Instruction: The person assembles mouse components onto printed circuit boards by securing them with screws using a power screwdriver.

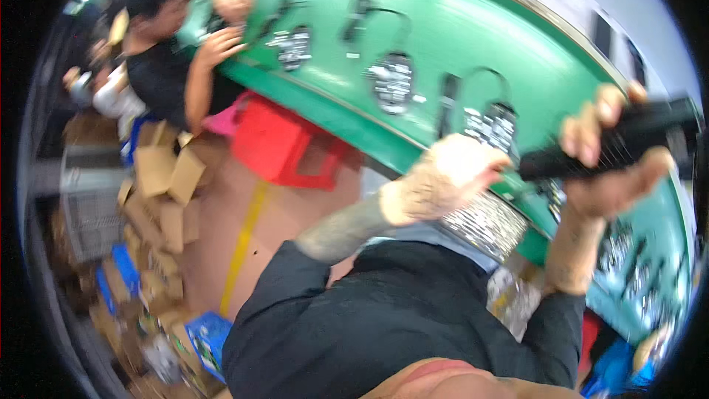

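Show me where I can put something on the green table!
The green table looks bare between its far rim and the curved black cords. It's crowded where silvery clusters lie; the right hand and its black device hide some.

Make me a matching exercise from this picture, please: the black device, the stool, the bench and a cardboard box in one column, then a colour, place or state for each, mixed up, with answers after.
1. Black device
2. Stool
3. Bench
4. Cardboard box nearest the co-worker

A. Green
B. Flaps open
C. In the person's right hand
D. Red

Pairs: 1-C, 2-D, 3-A, 4-B.
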Demonstrator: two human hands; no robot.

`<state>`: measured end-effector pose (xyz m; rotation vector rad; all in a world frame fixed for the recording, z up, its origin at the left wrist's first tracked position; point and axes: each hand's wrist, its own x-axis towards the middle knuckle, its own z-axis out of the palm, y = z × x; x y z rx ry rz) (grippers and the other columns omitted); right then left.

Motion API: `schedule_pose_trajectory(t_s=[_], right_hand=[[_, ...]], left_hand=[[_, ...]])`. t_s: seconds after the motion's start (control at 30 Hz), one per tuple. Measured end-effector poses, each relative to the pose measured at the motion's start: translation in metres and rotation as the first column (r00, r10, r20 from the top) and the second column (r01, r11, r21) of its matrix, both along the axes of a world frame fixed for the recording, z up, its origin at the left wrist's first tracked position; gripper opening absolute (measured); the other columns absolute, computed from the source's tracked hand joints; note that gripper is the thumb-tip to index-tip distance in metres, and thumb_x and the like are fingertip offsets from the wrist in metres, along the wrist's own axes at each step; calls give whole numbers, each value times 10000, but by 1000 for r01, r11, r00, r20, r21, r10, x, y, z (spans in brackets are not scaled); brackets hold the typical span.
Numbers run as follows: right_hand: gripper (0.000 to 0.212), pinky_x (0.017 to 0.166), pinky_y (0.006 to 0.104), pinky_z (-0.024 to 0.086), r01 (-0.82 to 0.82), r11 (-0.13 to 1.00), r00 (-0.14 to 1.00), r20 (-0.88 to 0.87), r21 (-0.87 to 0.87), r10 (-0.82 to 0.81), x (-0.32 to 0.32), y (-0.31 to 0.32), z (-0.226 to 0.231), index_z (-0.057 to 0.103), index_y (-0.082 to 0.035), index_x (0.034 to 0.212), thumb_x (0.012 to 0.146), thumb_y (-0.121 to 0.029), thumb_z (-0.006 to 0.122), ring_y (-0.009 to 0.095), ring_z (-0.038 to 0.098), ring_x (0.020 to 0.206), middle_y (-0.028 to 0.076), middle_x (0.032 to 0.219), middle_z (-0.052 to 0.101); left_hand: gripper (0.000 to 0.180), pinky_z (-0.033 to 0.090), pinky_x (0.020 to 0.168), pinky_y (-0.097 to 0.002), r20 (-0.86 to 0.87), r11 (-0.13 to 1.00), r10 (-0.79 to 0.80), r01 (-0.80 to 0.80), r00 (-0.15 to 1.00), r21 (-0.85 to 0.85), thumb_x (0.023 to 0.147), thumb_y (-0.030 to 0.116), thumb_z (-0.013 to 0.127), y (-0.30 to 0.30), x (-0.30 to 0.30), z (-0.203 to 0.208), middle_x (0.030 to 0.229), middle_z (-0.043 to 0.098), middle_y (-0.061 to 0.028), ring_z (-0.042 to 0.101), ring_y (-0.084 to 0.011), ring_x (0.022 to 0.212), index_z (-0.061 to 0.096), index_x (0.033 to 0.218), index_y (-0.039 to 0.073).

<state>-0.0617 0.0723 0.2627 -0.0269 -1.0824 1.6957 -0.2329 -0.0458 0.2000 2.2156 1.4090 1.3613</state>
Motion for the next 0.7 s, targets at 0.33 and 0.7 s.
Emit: schedule_pose_trajectory(t_s=[0.33, 0.7], right_hand=[[617, 530, 275, 516, 319, 923, 932, 104, 216, -346, -31, 30, -37, 476, -3, 1248, 907, -483, 662, 151, 602, 586, 142, 934, 644], [585, 597, 295, 484, 397, 860, 864, 187, 320, -468, -40, 39, -66, 494, -20, 1246, 932, -494, 627, 154, 575, 618, 147, 973, 624]], left_hand=[[429, 448, 942, -394, -211, 975, 73, -114, 975, -190, 813, 177, 756, 15, -7, -31, 1171, 649, -95, 601, -279, 1118, 617, 1197, 45], [385, 394, 971, -406, -384, 970, 76, -158, 920, -186, 808, 231, 748, 15, 3, -42, 1208, 630, -61, 565, -239, 1171, 654, 1143, 67]])
